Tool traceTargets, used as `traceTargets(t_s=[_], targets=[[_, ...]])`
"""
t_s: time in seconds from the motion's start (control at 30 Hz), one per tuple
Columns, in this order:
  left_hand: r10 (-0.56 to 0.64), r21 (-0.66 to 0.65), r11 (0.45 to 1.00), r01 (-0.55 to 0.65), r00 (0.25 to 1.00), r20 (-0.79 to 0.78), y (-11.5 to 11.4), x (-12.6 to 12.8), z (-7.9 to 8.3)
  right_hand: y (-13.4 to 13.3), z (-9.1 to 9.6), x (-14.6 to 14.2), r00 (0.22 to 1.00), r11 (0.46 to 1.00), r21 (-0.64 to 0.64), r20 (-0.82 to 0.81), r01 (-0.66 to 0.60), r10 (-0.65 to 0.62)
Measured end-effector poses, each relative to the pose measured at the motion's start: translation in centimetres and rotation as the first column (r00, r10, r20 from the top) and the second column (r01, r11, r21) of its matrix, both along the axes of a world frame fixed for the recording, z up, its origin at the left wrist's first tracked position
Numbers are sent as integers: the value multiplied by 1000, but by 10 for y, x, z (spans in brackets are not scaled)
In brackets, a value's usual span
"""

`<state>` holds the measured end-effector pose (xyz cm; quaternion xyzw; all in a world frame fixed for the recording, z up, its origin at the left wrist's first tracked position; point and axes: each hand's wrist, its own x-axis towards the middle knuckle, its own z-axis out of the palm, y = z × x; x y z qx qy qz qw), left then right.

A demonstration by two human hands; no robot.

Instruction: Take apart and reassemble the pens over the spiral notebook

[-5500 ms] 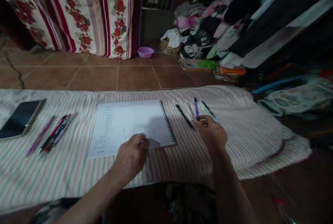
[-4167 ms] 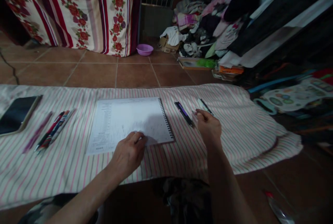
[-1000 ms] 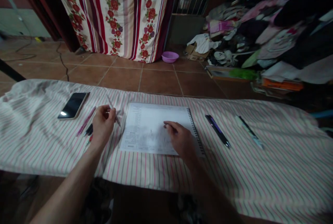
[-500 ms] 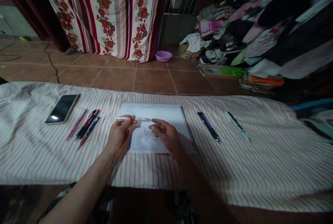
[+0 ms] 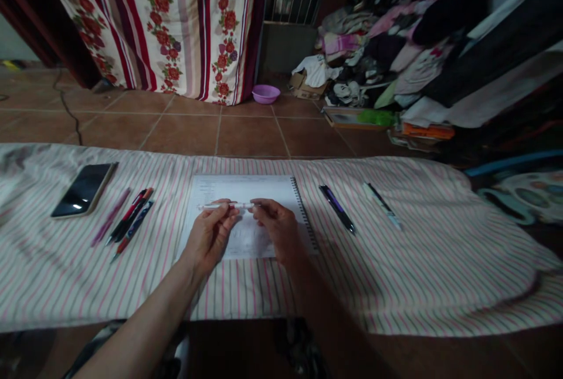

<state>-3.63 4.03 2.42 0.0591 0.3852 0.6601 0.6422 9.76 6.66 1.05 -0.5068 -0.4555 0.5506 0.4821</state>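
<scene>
Head view, dim light. Pen [image 5: 229, 206]: slim, pale, near-translucent barrel with a short reddish band about mid-length; finer detail is lost in the dark. It lies level, left to right, just above the far half of the notebook [image 5: 246, 186], and is not resting on the page.

Left hand [image 5: 207, 239]: thumb and fingertips pinched on the left-of-middle part of the barrel. Right hand [image 5: 278, 229]: fingertips closed on the right end. Both grips are narrow, and the pen spans the gap between the two hands.

The notebook is open, spiral edge to the right, flat on the striped cloth [image 5: 417, 261]. Left of it lies a cluster of red and dark pens [image 5: 131, 220], with a pink pen [image 5: 109, 224] beside them and a phone [image 5: 83, 189] further left. To the right lie a dark purple pen [image 5: 336, 209] and, well apart, a white pen [image 5: 382, 205].

Change from half a second ago — the left hand alone held the pen then, while the right hand's fingers were open and just short of its tip. A second ago the pen was tilted up in the left hand over by the pen cluster — the right hand lay flat on the page.
</scene>
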Motion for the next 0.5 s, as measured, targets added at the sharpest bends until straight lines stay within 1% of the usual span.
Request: traceTargets(t_s=[0.13,0.27,0.5], targets=[[-55,22,998,56,998,-30,0,1,0,-2,11,6,999,999,-31,-29,-31,30],[-105,13,994,105,993,-56,0,4,0,-3,12,8,996,996,-78,-84,-33,27],[-31,-28,999,29,997,-71,1,9,2,-4,3,1,973,988,-153,-229,-6,-30]])
